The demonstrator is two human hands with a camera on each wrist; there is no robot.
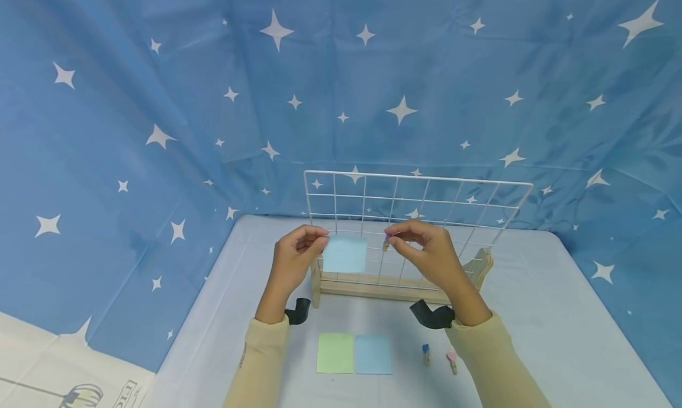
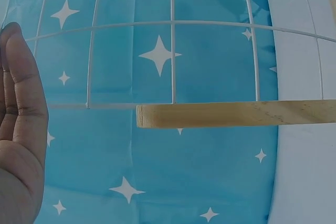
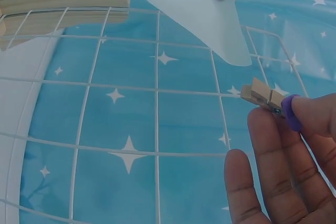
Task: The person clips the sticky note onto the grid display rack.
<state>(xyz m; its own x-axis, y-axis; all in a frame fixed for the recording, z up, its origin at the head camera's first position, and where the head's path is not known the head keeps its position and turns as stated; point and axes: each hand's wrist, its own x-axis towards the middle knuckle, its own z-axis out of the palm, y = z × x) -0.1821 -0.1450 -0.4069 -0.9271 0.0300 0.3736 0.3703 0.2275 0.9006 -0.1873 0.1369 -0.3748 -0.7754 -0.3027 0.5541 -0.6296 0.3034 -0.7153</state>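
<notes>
Between thumb and fingers, my left hand (image 1: 294, 254) pinches a pale blue square of paper (image 1: 345, 254) at its left edge, in front of the left part of a white wire grid rack (image 1: 418, 177). In the right wrist view this paper (image 3: 202, 22) hangs tilted from the left fingertips. My right hand (image 1: 430, 253) pinches a small wooden clothespin (image 3: 262, 97) by its end with a purple ornament. The clothespin's tip points toward the paper and stands apart from it. In the left wrist view only part of the left hand (image 2: 21, 129) shows; the paper is out of that view.
The rack stands on a wooden base (image 1: 383, 289) on a white-covered table (image 1: 266, 242). Nearer lie a green paper square (image 1: 335, 353), a blue paper square (image 1: 373, 355), a blue-topped clothespin (image 1: 426, 356) and a pink-topped clothespin (image 1: 452, 362). Behind hangs a blue star-patterned cloth (image 1: 330, 70).
</notes>
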